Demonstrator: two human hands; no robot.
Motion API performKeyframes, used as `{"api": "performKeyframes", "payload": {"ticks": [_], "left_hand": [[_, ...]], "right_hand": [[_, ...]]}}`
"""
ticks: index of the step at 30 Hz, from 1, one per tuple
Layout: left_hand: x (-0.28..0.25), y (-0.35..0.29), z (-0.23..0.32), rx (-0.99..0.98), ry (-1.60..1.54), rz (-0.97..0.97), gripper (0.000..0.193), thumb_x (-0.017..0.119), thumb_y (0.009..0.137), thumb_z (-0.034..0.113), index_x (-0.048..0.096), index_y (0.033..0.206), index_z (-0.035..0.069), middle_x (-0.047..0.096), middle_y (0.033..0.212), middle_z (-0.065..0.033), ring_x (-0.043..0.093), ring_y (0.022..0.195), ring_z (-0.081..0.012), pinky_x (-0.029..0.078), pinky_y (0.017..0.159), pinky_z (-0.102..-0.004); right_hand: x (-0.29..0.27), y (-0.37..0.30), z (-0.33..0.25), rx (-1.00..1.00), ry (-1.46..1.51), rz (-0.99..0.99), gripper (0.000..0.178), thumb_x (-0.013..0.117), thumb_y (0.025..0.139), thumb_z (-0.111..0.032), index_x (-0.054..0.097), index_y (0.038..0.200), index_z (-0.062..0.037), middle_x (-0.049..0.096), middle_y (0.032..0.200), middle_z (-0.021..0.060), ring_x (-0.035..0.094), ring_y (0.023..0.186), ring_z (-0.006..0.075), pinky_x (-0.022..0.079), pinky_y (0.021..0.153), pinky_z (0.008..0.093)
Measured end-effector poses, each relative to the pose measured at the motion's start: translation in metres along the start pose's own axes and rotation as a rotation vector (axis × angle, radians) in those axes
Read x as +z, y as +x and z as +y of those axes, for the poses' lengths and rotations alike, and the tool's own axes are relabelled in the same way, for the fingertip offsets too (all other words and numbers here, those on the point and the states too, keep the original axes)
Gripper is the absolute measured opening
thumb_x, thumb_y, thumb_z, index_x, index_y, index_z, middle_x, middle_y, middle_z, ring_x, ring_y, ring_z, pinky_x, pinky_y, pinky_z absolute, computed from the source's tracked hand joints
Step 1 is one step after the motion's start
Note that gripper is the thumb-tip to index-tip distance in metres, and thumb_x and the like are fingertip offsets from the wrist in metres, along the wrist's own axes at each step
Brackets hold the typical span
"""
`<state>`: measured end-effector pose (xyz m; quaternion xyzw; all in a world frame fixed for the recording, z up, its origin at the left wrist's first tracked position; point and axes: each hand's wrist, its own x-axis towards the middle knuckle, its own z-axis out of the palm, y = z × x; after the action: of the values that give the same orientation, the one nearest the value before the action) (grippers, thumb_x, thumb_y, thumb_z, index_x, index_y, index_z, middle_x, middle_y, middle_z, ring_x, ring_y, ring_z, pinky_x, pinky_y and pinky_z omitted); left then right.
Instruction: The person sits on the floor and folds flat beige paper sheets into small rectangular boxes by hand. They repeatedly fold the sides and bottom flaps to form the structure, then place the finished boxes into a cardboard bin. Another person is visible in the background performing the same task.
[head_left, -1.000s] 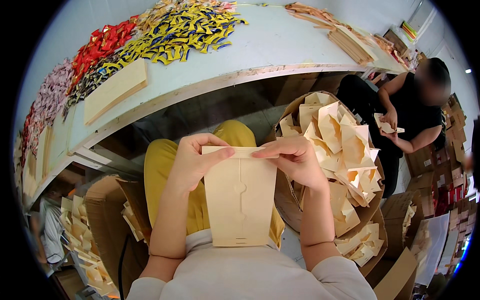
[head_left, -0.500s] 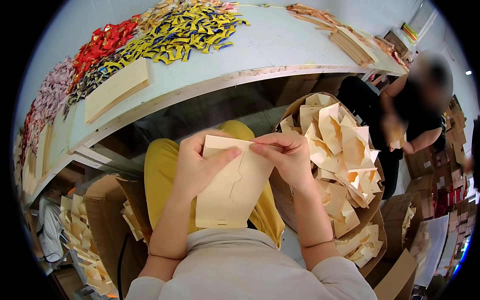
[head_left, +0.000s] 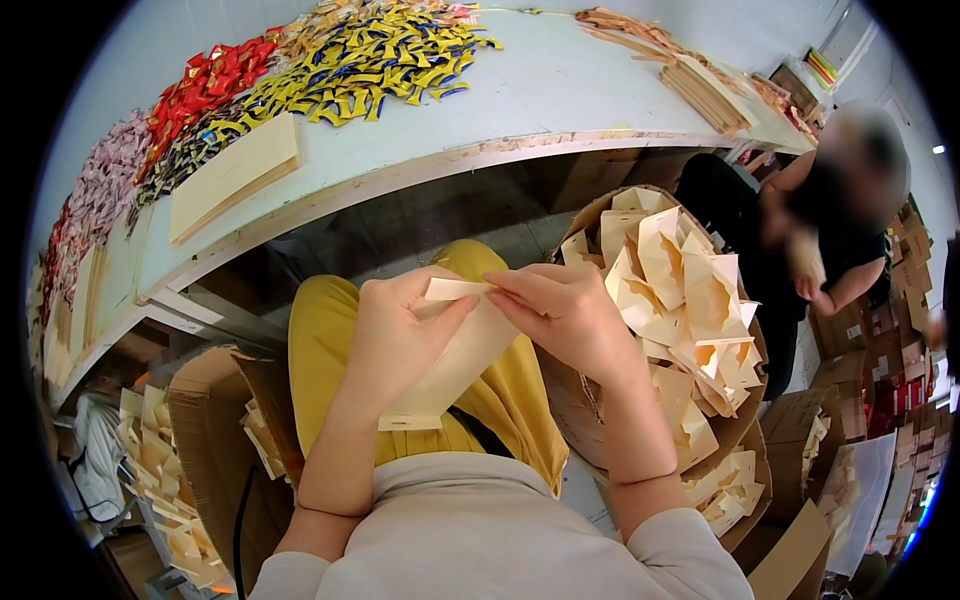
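A cream cardboard blank [head_left: 465, 352] is held over my lap, between both hands. My left hand [head_left: 392, 330] grips its left side near the top, thumb on the near face and fingers behind. At the top right corner my right hand [head_left: 568, 312] pinches the card between thumb and fingers. A narrow strip along the upper edge stands folded between the hands. The lower edge has a short bent flap with a small slot. My hands cover much of the middle of the card.
Folded cream card pieces [head_left: 690, 290] heap up in a carton at my right; another open carton [head_left: 215, 420] stands left. Ahead, a white table [head_left: 520, 90] bears wrapped sweets [head_left: 370, 65] and flat card stacks [head_left: 235, 178]. A co-worker [head_left: 850, 210] sits at the far right.
The blank has tilted and its top edge is folded over. Its wavy cut line no longer shows. My right hand has turned inward over the corner.
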<state>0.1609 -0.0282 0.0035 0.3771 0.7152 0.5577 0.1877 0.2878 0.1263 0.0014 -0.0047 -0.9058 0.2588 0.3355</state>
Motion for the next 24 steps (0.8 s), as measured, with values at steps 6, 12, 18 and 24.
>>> {"api": "performKeyframes", "payload": {"ticks": [6, 12, 18, 24], "left_hand": [[-0.001, -0.002, 0.0, 0.127, 0.047, -0.021, 0.012, 0.077, 0.083, 0.008, 0.073, 0.091, -0.001, 0.069, 0.07, -0.008, 0.063, 0.063, -0.0088, 0.048, 0.057, -0.0275], [-0.007, 0.003, 0.003, -0.091, -0.13, -0.076, 0.014, 0.078, 0.08, 0.006, 0.071, 0.087, -0.002, 0.071, 0.075, -0.0061, 0.065, 0.067, -0.0088, 0.051, 0.059, -0.026], [-0.011, 0.005, -0.004, -0.095, -0.18, -0.135, 0.015, 0.079, 0.079, 0.007, 0.07, 0.087, -0.002, 0.071, 0.077, -0.0052, 0.066, 0.069, -0.0087, 0.051, 0.06, -0.026], [-0.009, 0.002, -0.002, -0.025, -0.123, -0.122, 0.013, 0.079, 0.08, 0.007, 0.071, 0.087, -0.001, 0.071, 0.076, -0.0064, 0.066, 0.069, -0.0087, 0.051, 0.06, -0.0257]], "right_hand": [[-0.008, 0.001, -0.016, -0.005, -0.188, -0.17, 0.013, 0.071, 0.085, -0.003, 0.07, 0.098, -0.0008, 0.07, 0.085, 0.0102, 0.065, 0.065, 0.0281, 0.053, 0.057, 0.0354], [-0.006, 0.002, -0.013, 0.032, 0.057, -0.08, 0.015, 0.07, 0.085, -0.001, 0.07, 0.1, -0.0011, 0.07, 0.086, 0.0113, 0.066, 0.068, 0.0281, 0.053, 0.059, 0.0339], [-0.01, 0.005, -0.011, 0.076, 0.157, -0.138, 0.015, 0.07, 0.085, 0.0, 0.069, 0.1, -0.0007, 0.07, 0.086, 0.0116, 0.068, 0.07, 0.0269, 0.054, 0.061, 0.0327], [-0.01, 0.003, -0.027, 0.078, -0.067, -0.158, 0.019, 0.07, 0.084, 0.002, 0.067, 0.103, -0.0009, 0.07, 0.087, 0.0112, 0.07, 0.073, 0.0235, 0.056, 0.064, 0.0316]]}}
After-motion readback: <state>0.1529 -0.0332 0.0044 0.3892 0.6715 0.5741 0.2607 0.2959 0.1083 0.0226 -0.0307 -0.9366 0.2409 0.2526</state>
